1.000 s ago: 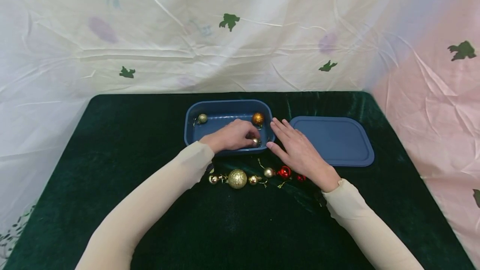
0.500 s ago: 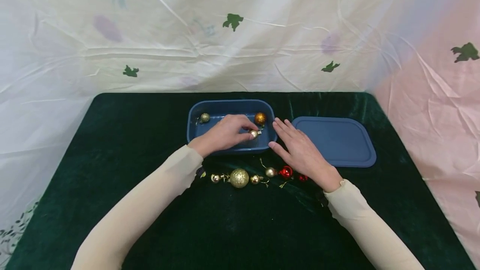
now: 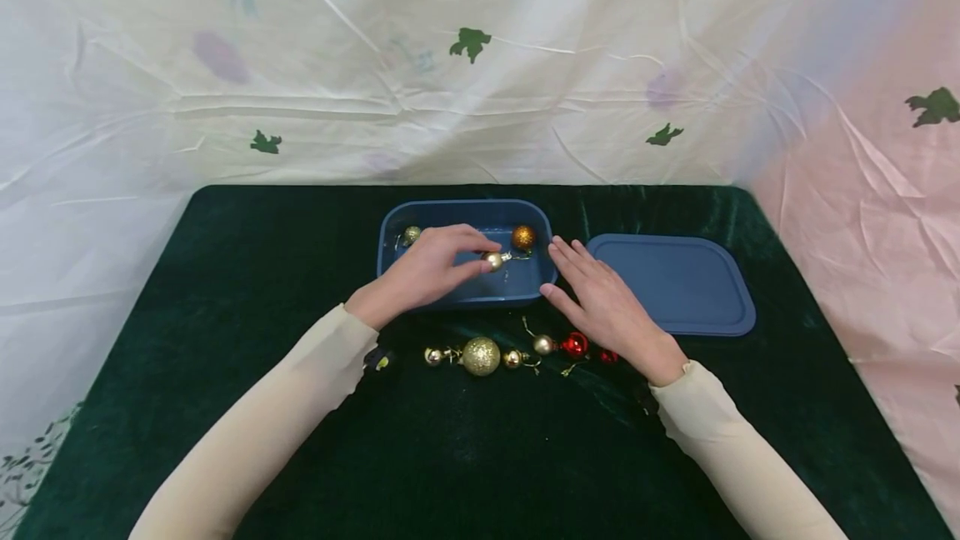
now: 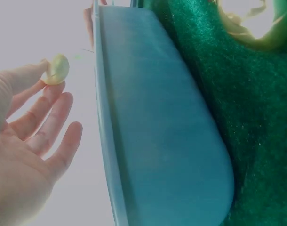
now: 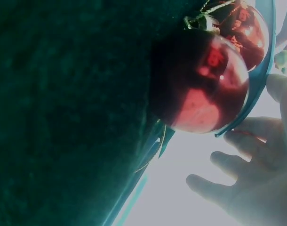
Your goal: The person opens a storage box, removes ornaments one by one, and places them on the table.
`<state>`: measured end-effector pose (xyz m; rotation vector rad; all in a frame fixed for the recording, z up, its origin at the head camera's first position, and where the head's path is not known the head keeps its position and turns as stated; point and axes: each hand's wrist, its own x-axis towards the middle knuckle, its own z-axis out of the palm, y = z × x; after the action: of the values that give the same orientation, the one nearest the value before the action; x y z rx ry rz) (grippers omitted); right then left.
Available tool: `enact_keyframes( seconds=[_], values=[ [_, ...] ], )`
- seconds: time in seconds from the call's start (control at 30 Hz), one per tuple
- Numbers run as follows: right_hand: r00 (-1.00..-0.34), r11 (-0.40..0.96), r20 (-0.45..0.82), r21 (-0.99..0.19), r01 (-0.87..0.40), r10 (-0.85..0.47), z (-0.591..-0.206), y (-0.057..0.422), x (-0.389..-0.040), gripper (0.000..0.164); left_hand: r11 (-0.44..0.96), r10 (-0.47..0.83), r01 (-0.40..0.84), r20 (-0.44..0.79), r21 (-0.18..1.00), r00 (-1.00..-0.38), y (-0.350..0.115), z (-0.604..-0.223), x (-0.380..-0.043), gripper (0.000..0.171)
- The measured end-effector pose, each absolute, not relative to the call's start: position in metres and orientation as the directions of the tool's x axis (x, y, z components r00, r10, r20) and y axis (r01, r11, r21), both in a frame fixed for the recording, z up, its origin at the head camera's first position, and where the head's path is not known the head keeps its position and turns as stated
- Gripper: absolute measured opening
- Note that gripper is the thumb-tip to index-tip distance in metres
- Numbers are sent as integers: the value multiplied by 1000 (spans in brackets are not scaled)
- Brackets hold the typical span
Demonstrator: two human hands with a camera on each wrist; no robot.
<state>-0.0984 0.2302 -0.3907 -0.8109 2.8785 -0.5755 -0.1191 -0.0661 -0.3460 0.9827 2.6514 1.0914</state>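
My left hand (image 3: 420,272) pinches a small shiny gold bauble (image 3: 492,260) between thumb and fingertips, above the inside of a blue rectangular box (image 3: 465,204). The bauble's cap and loop point right. In the left wrist view the same gold bauble (image 4: 58,69) sits at the fingertips while the other fingers spread loosely. My right hand (image 3: 606,300) has its fingers straight at the box's right rim, seemingly touching it. Inside the box lie a glittery orange bauble (image 3: 523,237) at the right and a pale gold glitter bauble (image 3: 412,235) at the left, partly behind my left hand.
In front of the box runs a row of baubles: a large gold glitter one (image 3: 481,356), smaller gold ones and a red bauble (image 3: 575,345), with another partly under my right wrist. A blue lid (image 3: 675,283) lies flat to the right on the green cloth (image 3: 480,457).
My left hand has lifted the small gold bauble from the box's front right and moved it left, within the box's outline. The right hand stays at the rim. The view shifted slightly.
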Motion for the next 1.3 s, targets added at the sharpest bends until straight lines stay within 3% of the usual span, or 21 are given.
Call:
enact_keyframes(
  seconds=[0.83,1.3],
  values=[
    [-854,784,19,-385,-486,-520,-392,228,-98,72,489,492,527,280,695,-825,-99,-340,-76,29],
    [-857,788,16,-387,-480,-514,-391,228,-97,73,504,453,490,265,712,-851,-121,-339,-48,30]
  ],
)
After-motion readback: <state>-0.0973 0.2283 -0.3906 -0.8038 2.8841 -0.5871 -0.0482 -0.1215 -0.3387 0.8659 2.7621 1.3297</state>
